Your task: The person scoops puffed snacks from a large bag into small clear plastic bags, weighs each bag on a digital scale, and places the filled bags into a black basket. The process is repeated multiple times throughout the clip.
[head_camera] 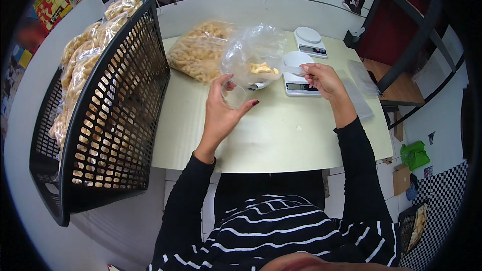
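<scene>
My left hand (222, 107) curves around a clear, round plastic piece (234, 96), a cup or funnel; its exact shape is hard to tell. By its handle, my right hand (322, 79) grips a translucent plastic scoop (290, 70). Pale yellow puffed snacks (263, 68) heap in the scoop's bowl, to the right of the left hand's fingertips. An open clear plastic bag (248, 47) stands behind the scoop. Farther left lies a large clear bag full of puffed snacks (203, 51). A white digital kitchen scale (297, 89) sits beneath and beside the right hand.
A tall black plastic basket (113, 120) packed with bagged snacks (84, 66) rises at the left of the pale table (271, 135). Behind the near scale is a second white scale (309, 39). Flat clear bags (357, 99) lie along the table's right side.
</scene>
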